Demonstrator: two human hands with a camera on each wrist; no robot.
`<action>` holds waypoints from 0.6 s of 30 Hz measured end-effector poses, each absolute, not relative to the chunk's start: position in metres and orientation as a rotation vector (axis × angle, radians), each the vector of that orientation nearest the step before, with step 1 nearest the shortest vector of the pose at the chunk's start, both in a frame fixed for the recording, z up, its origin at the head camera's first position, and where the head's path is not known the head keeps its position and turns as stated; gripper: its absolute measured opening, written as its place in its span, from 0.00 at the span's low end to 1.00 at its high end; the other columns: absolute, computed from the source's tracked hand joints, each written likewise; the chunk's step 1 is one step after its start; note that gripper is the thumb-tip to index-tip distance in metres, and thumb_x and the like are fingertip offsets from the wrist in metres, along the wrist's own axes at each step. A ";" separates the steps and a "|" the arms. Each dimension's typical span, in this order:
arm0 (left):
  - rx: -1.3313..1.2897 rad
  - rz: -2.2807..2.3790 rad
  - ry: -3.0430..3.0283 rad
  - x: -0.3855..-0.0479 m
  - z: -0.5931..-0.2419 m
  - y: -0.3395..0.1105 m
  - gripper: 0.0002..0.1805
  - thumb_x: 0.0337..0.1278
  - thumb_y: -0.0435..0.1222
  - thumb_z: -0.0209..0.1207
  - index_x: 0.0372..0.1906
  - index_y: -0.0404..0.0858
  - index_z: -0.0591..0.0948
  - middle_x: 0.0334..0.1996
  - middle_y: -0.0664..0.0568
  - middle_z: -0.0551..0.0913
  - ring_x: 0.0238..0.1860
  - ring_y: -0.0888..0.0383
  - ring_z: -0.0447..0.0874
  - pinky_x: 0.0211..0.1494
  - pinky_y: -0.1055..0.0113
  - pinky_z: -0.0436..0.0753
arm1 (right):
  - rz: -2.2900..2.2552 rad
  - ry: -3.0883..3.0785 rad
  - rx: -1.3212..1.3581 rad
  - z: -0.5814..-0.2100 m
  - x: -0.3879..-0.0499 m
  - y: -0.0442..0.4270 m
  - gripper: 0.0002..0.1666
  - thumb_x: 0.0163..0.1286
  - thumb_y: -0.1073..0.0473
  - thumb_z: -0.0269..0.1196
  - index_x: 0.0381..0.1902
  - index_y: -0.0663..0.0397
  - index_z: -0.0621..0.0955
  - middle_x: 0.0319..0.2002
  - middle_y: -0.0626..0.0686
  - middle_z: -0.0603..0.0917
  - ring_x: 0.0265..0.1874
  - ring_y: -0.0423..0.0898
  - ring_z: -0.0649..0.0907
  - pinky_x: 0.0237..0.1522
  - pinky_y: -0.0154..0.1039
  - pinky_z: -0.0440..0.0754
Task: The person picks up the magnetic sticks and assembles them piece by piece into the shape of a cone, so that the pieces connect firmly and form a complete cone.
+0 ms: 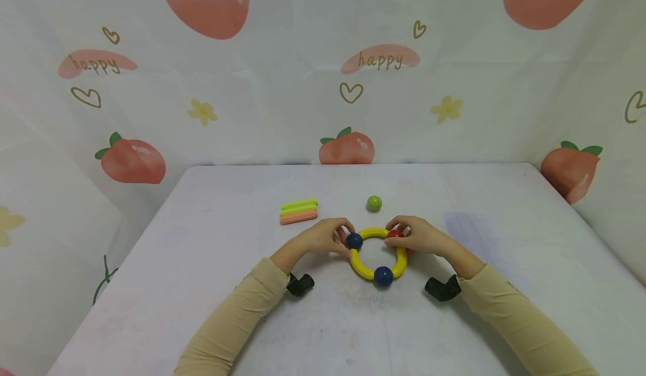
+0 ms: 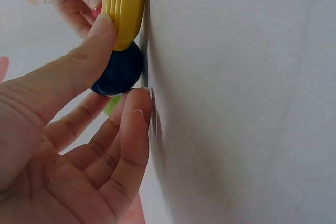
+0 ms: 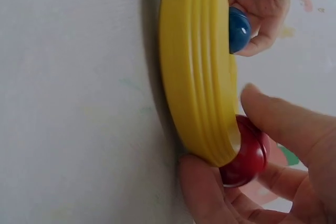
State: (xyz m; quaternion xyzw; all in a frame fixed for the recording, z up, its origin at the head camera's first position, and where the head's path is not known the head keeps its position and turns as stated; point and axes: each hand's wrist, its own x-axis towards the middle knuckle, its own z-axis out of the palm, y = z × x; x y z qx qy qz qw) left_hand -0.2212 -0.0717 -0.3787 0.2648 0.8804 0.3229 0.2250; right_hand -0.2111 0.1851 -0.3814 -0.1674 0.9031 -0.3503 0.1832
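Observation:
On the table lies a ring of curved yellow magnetic rods (image 1: 361, 266) joined by balls. My left hand (image 1: 325, 237) holds the ring's left side at a blue ball (image 1: 354, 241); in the left wrist view its thumb rests along the yellow rod (image 2: 125, 9) and the fingers curl by the blue ball (image 2: 118, 72). My right hand (image 1: 419, 235) grips a red ball (image 1: 395, 234) at the upper right. The right wrist view shows thumb and fingers about that red ball (image 3: 245, 156), at the end of a ridged yellow rod (image 3: 197, 72). Another blue ball (image 1: 383, 276) sits at the near side.
Behind the ring is a loose green ball (image 1: 374, 203). Farther left lie two yellow-green sticks (image 1: 299, 206) and orange sticks (image 1: 299, 217), side by side. The white table (image 1: 242, 196) ends at a patterned cloth backdrop (image 1: 282, 112).

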 end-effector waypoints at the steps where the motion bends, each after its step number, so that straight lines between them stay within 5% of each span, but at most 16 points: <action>1: 0.721 0.893 2.431 -0.221 -0.379 -0.072 0.24 0.48 0.37 0.68 0.52 0.40 0.74 0.38 0.49 0.79 0.33 0.61 0.76 0.34 0.75 0.75 | -0.983 2.542 -0.477 -0.381 -0.211 0.186 0.26 0.59 0.49 0.66 0.51 0.58 0.75 0.43 0.62 0.79 0.30 0.45 0.78 0.32 0.34 0.78; 10: 0.622 0.929 2.445 -0.221 -0.378 -0.074 0.19 0.55 0.37 0.63 0.53 0.42 0.75 0.42 0.47 0.79 0.37 0.58 0.77 0.30 0.73 0.76 | -0.990 2.404 -0.601 -0.377 -0.209 0.196 0.40 0.54 0.55 0.70 0.62 0.56 0.67 0.56 0.66 0.72 0.46 0.54 0.81 0.48 0.47 0.81; 18: 0.607 0.936 2.491 -0.222 -0.376 -0.075 0.18 0.57 0.36 0.61 0.53 0.41 0.75 0.44 0.45 0.80 0.35 0.59 0.76 0.33 0.74 0.75 | -0.967 2.399 -0.696 -0.378 -0.209 0.198 0.43 0.53 0.54 0.71 0.64 0.56 0.67 0.58 0.65 0.69 0.49 0.56 0.78 0.48 0.46 0.80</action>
